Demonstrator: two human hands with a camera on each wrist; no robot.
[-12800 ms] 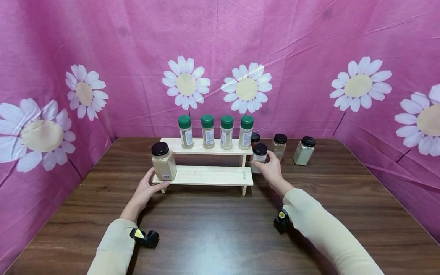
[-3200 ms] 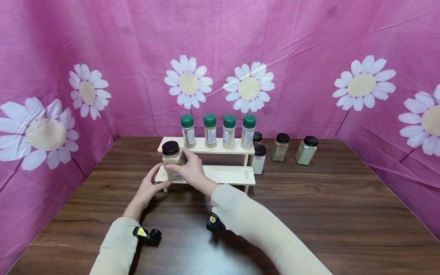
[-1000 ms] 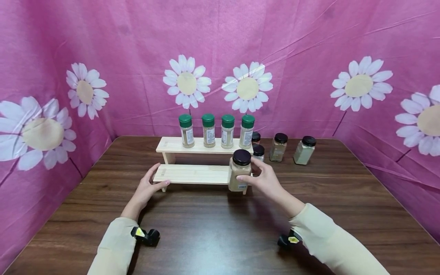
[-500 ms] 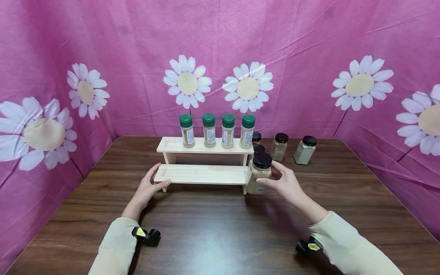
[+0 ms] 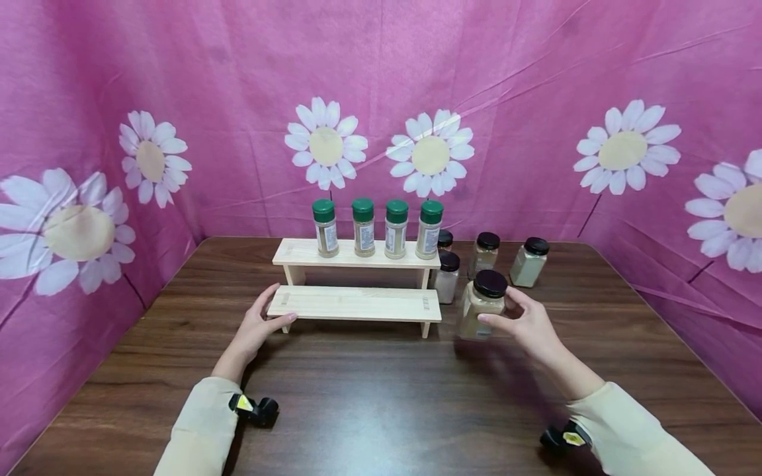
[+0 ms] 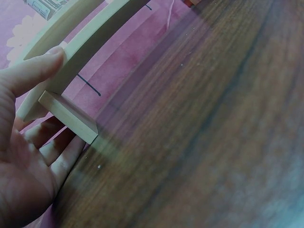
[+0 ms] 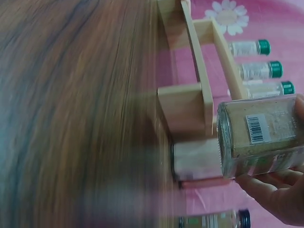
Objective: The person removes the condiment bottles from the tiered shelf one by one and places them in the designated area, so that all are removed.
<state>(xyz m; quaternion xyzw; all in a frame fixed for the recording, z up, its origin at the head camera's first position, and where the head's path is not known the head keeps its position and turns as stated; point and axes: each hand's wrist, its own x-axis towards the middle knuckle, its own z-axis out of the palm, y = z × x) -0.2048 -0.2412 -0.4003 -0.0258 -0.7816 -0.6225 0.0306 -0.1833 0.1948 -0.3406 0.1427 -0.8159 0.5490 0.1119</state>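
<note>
1. The left hand (image 6: 26,166) grips the wooden rack (image 6: 90,45), thumb (image 6: 40,69) on its edge, fingers (image 6: 68,158) behind a leg (image 6: 71,118).
2. The leg meets the brown table (image 6: 199,123).
3. Pink cloth (image 6: 118,69) shows beyond, a printed label (image 6: 40,7) upper left.

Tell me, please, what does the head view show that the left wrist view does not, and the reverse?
Only the head view shows the right hand, the black-lidded jar it holds, and the four green caps on the upper shelf.

Only the left wrist view shows the palm side of the left hand, with fingers reaching below the lower board.

Both show that hand gripping the wooden rack, the brown table and the pink flowered cloth.
</note>
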